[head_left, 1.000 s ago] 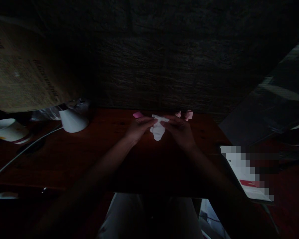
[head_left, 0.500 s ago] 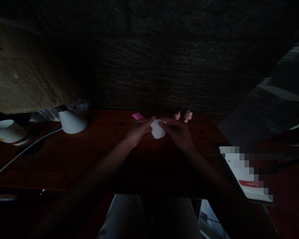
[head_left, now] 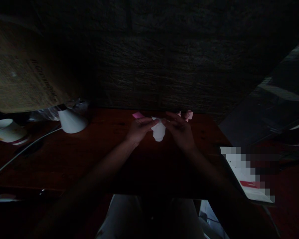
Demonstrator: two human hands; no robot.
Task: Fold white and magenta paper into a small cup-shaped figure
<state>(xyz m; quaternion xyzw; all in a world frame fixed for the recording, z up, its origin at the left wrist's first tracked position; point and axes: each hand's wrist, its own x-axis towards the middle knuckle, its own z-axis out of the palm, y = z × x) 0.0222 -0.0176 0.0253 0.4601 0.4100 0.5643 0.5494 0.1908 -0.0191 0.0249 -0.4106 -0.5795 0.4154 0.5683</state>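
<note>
Between my two hands hangs a small white, soft-looking piece [head_left: 159, 131], like cloth or tissue; its exact kind is too dark to make out. My left hand [head_left: 139, 128] pinches its upper left edge between thumb and fingers. On the other side, my right hand [head_left: 179, 130] grips the upper right edge with the thumb, one finger stretched out above it. A pink flat piece [head_left: 138, 115] lies just beyond the left hand. Past the right fingers are pink curled pieces [head_left: 189, 115], partly hidden.
On the wooden table [head_left: 107, 132], a white cone-shaped lamp base [head_left: 72, 121] with a cable stands left, near a paper cup [head_left: 7, 130]. A cardboard box [head_left: 22, 73] looms behind them. A dark brick wall [head_left: 149, 66] backs the table; a partly blurred-out white sheet [head_left: 239, 172] lies right.
The white piece has become narrower and longer, hanging slightly lower. My right hand's index finger has lifted away from it, and my left fingers have shifted along its upper edge.
</note>
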